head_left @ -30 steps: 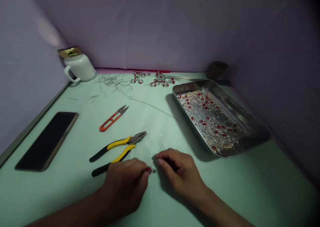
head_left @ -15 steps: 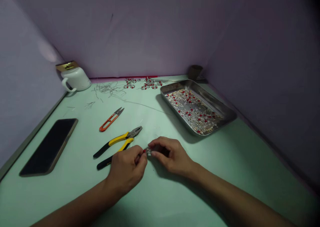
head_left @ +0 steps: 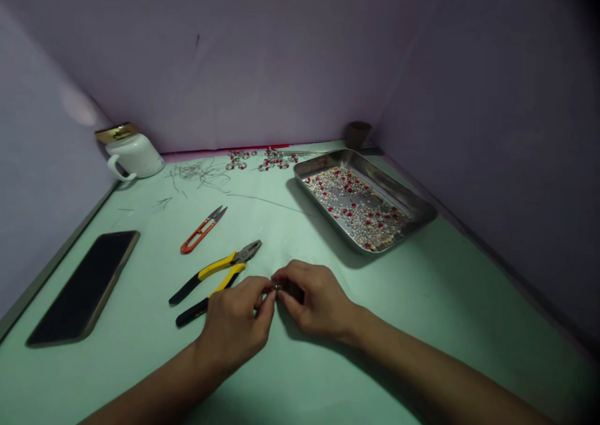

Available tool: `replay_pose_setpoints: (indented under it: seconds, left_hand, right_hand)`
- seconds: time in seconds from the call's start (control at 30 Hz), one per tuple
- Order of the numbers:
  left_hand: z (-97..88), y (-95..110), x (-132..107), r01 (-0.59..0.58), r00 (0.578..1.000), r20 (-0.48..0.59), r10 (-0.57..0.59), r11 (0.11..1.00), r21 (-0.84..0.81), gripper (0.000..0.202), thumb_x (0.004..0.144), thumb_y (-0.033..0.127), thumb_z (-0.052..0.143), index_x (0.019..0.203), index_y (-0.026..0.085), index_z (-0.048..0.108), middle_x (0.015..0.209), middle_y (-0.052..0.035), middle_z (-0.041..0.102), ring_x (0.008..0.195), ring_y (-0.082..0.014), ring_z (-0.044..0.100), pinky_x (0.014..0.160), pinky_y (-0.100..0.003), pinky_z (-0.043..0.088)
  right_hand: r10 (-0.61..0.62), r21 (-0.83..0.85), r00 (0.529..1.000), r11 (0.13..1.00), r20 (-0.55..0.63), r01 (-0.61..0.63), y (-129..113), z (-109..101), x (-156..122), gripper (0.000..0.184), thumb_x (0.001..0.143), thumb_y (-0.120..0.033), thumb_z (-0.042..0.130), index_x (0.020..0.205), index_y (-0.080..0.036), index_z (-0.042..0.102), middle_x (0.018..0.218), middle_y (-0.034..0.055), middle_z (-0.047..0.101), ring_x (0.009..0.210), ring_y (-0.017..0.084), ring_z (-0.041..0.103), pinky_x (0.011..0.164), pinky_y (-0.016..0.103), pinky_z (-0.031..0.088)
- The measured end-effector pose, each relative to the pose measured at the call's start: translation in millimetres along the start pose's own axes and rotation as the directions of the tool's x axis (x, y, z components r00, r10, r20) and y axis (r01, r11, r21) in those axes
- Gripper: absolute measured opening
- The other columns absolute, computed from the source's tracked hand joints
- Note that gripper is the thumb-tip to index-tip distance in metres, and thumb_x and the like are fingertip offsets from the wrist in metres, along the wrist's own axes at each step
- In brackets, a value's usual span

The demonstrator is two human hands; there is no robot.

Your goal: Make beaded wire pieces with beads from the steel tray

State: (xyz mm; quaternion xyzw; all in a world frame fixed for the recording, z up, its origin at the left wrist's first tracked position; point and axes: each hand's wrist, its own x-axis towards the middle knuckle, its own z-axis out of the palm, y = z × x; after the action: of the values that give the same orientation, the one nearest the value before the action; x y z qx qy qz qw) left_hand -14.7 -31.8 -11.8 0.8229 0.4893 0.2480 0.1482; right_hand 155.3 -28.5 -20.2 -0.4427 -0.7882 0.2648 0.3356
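Between my fingertips is a small beaded piece (head_left: 276, 287) with clear and red beads, mostly covered by the fingers. My left hand (head_left: 239, 315) pinches it from the left, thumb against forefinger. From the right, my right hand (head_left: 313, 297) closes thumb and fingers on the same piece, and the two hands nearly touch. Just beyond my left hand lie pliers (head_left: 220, 275) with yellow and black handles, jaws pointing away to the right. Orange thread snips (head_left: 202, 231) rest behind the pliers.
A metal tray (head_left: 323, 217) of loose red, clear and pale beads stands at right. Finished-looking beaded clusters (head_left: 276, 159) and tangled wire (head_left: 194, 172) lie at the back. A phone (head_left: 84, 287) is at left, a white mug (head_left: 135, 155) back left, a dark cup (head_left: 357, 135) back right.
My right hand has moved closer to my left, its fingertips now closed on the beaded piece, which shows less. The whole view has shifted slightly.
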Motion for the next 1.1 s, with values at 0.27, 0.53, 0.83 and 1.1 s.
replay_pose_setpoints:
  seconds: [0.27,0.53,0.83,1.1]
  left_hand:
    - [1.7,-2.4,0.2,-0.07,0.997,-0.027,0.07,0.998,-0.002,0.014,0.077,0.02,0.049,0.085,0.019,0.059,0.061,0.0013,0.06,0.047,-0.0139,0.055,0.045,-0.025,0.04]
    - [4.6,-5.2,-0.3,-0.091,0.995,-0.03,0.091,0.996,0.003,0.015,0.076,0.018,0.048,0.085,0.018,0.06,0.06,0.0008,0.06,0.047,-0.0154,0.056,0.044,-0.027,0.042]
    - [0.7,0.5,-1.8,-0.112,0.994,-0.01,0.113,0.991,0.075,0.017,0.079,0.018,0.045,0.082,0.017,0.061,0.062,-0.0017,0.061,0.053,-0.0137,0.058,0.053,-0.024,0.047]
    - [-0.9,3.9,-1.6,-0.14,0.99,-0.02,0.143,0.985,0.105,0.015,0.079,0.018,0.045,0.087,0.016,0.057,0.073,-0.0048,0.062,0.062,-0.0158,0.059,0.058,-0.027,0.05]
  right_hand:
    - [0.03,-0.003,0.996,1.0,0.086,-0.03,-1.8,-3.5,1.3,0.013,0.073,-0.015,0.051,0.078,-0.013,0.063,0.07,0.0046,0.059,0.061,0.014,0.054,0.055,0.025,0.041]
    - [0.032,-0.016,0.991,0.999,0.134,-0.03,-1.9,-3.2,1.7,0.014,0.073,-0.014,0.05,0.082,-0.014,0.062,0.07,0.0043,0.059,0.061,0.014,0.053,0.055,0.025,0.04]
    - [0.042,-0.028,0.992,0.999,0.117,-0.039,-2.0,-4.1,0.3,0.011,0.072,-0.014,0.053,0.08,-0.015,0.062,0.071,0.0029,0.058,0.062,0.013,0.052,0.056,0.024,0.04]
    - [0.031,-0.054,0.995,0.998,0.1,-0.026,-0.9,-2.0,2.9,0.012,0.07,-0.012,0.053,0.076,-0.014,0.063,0.069,0.0019,0.057,0.059,0.012,0.051,0.055,0.024,0.038]
